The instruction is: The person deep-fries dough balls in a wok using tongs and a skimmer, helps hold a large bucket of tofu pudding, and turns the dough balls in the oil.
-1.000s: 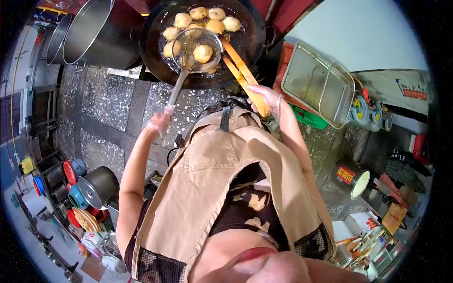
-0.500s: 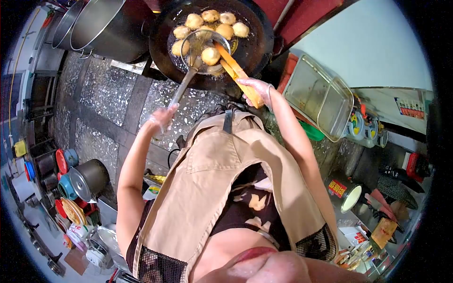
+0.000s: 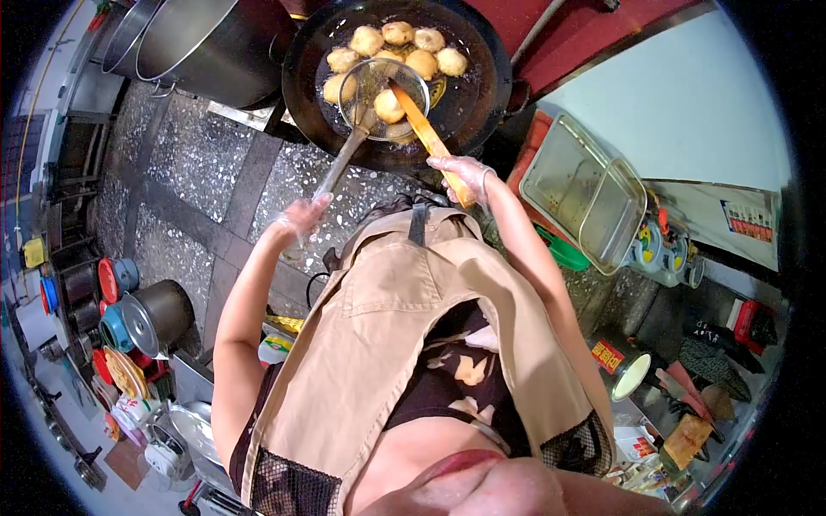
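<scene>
A wide black wok (image 3: 482,95) of oil holds several golden fried dough balls (image 3: 422,63). In my gloved left hand (image 3: 303,217) is the long handle of a wire-mesh skimmer (image 3: 351,148). Its round basket hangs over the near part of the wok, with one dough ball (image 3: 389,106) showing in it. My right hand (image 3: 465,179), also gloved, grips wooden tongs (image 3: 423,129). The tong tips reach into the basket beside that ball, and their two arms look close together. Whether the tips touch the ball I cannot tell.
Large metal pots (image 3: 206,52) stand left of the wok. To the right lies a clear rectangular tray (image 3: 568,185) with a wire rack (image 3: 621,211). A lidded pot (image 3: 159,318) and stacked basins are at the lower left, and a tin (image 3: 621,365) sits at the lower right.
The tong arms, apart before, have come together beside the ball in the skimmer. The view has shifted slightly, so the wok appears a little further right.
</scene>
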`<state>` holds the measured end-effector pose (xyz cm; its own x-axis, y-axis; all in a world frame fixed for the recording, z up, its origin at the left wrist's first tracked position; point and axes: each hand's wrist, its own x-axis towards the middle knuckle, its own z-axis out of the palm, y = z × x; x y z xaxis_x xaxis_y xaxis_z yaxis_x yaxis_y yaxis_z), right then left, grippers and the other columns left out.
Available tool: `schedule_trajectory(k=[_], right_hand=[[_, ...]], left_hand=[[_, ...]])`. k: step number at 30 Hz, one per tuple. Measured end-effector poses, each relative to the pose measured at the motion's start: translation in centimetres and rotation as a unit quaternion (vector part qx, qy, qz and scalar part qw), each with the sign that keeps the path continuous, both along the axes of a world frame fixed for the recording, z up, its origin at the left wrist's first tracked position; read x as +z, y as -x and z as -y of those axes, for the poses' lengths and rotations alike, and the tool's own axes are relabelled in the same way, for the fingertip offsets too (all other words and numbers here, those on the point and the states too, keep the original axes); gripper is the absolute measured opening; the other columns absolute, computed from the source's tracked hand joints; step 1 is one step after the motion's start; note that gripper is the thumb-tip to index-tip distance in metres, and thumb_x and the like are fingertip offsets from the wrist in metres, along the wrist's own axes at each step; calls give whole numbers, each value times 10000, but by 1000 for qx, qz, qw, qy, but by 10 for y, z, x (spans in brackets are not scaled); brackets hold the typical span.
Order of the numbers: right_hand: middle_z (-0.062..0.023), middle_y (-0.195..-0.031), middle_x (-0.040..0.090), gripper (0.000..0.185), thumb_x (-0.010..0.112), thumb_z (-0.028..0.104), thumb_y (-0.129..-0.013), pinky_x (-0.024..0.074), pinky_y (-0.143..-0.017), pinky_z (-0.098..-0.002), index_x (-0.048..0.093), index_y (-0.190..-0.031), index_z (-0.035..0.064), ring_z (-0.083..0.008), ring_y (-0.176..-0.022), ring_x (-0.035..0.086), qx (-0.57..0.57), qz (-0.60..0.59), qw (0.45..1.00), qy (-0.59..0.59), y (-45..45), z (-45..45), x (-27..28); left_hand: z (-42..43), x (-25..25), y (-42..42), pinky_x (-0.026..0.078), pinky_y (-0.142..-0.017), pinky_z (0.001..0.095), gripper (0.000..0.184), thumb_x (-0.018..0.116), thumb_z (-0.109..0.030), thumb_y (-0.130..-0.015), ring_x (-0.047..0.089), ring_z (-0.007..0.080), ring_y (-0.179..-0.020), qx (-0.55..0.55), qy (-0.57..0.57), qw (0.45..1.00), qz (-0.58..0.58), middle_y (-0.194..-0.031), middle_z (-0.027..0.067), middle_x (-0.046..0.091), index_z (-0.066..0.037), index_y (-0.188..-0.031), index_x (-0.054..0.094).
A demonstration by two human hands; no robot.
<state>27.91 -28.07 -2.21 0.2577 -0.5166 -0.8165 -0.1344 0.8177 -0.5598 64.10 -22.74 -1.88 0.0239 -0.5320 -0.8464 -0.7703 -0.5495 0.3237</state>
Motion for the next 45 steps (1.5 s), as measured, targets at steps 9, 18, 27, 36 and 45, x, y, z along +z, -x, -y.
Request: schedule_trajectory(k=[9, 18, 27, 36, 45], right_hand=[[-23, -607, 449, 470, 756, 441, -692, 403, -400, -293, 541, -881, 69, -161, -445, 477, -37, 14, 999, -33, 0, 1, 12], [-27, -599, 464, 431, 738, 440, -714, 403, -393, -300, 527, -808, 76, -158, -432, 480, -9, 5, 1000, -16, 8, 2, 12], [-128, -950, 652, 620, 722, 490, -656, 434, -850, -322, 614, -1045, 19, -229, -916, 600, 120, -200, 952, 197, -1, -5, 7], [-117, -919, 654, 628, 746, 503, -639, 467, -754, -329, 647, -1023, 16, -213, -810, 613, 137, -154, 965, 162, -12, 37, -7], [-70, -816, 587, 570, 765, 488, -648, 439, -608, -340, 620, -894, -6, -158, -691, 537, 120, -93, 986, 65, -19, 46, -11]], left_hand=[[4, 2, -1, 463, -707, 404, 759, 409, -715, -803, 595, 261, -752, -6, 3, 1000, -13, -790, 142, 622, 6, -862, 641], [-2, 0, -1, 464, -574, 374, 746, 433, -727, -784, 565, 208, -626, 41, -10, 999, -31, -661, 80, 575, -6, -815, 622], [-1, 11, 4, 474, -577, 374, 766, 386, -746, -787, 566, 199, -642, 8, 5, 1000, -24, -712, 96, 588, -15, -805, 613], [1, 32, 9, 484, -594, 370, 720, 396, -704, -818, 573, 202, -628, -6, -1, 1000, -8, -704, 101, 595, -17, -798, 611], [-4, 16, 6, 469, -567, 368, 686, 424, -697, -814, 551, 198, -573, 32, 8, 999, -31, -628, 74, 565, -37, -710, 580]])
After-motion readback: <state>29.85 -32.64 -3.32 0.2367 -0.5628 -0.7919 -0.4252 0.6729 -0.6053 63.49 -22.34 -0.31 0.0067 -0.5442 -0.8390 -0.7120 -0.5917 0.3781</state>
